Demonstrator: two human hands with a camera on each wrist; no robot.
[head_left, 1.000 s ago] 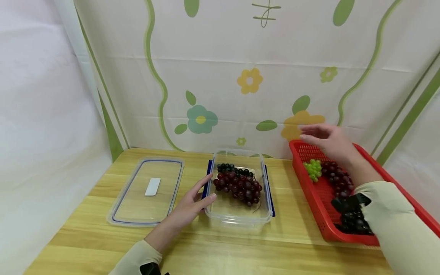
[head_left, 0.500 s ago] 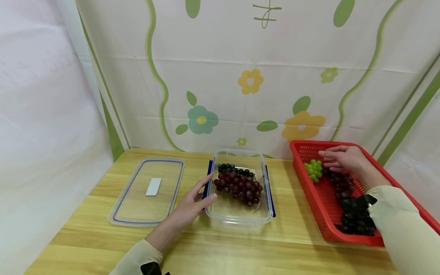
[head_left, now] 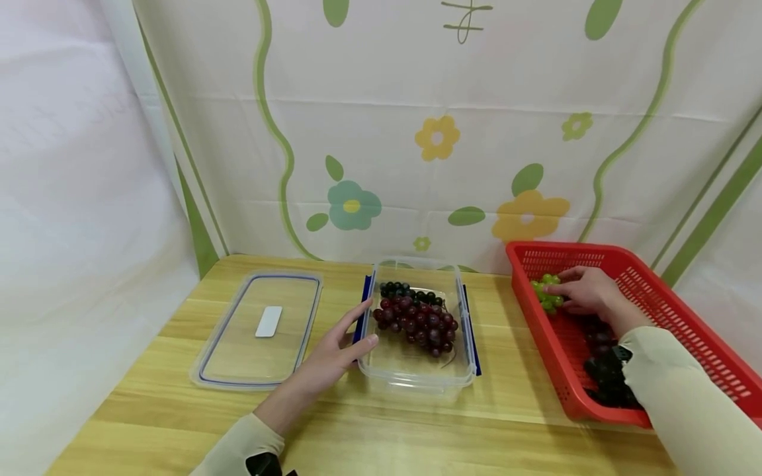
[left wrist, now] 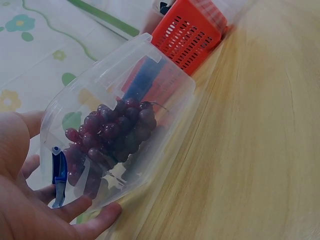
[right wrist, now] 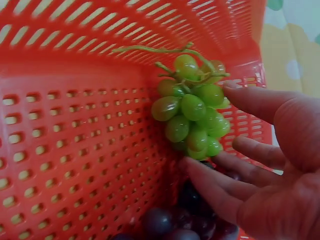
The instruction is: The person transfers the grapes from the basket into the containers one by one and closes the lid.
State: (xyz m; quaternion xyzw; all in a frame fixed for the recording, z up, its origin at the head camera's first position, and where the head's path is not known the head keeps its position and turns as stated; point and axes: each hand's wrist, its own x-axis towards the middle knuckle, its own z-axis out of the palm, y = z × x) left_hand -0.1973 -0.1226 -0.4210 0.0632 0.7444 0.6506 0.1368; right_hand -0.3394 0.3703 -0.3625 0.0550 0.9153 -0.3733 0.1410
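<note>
My right hand (head_left: 589, 291) is inside the red basket (head_left: 538, 337) at a bunch of green grapes (right wrist: 195, 110). The thumb lies at one side of the bunch and the fairly straight, spread fingers at another. My left hand (head_left: 327, 357) rests against the near left side of a clear plastic box (head_left: 411, 380), fingers extended along its wall and blue clip (left wrist: 60, 175). Inside that box lie dark red grapes (head_left: 419, 320), with a blackish bunch (head_left: 395, 289) behind them. More dark grapes (head_left: 610, 380) lie in the basket, partly hidden by my right arm.
A clear lid (head_left: 238, 357) with a blue seal lies on the wooden table (head_left: 149, 403), left of the box. It has a small white label (head_left: 269, 321). Behind the table hangs a flowered cloth (head_left: 357, 132). The basket's walls rise around my right hand.
My right hand has come down from above the basket's far edge and moved left to the green grapes. My left hand stays at the box.
</note>
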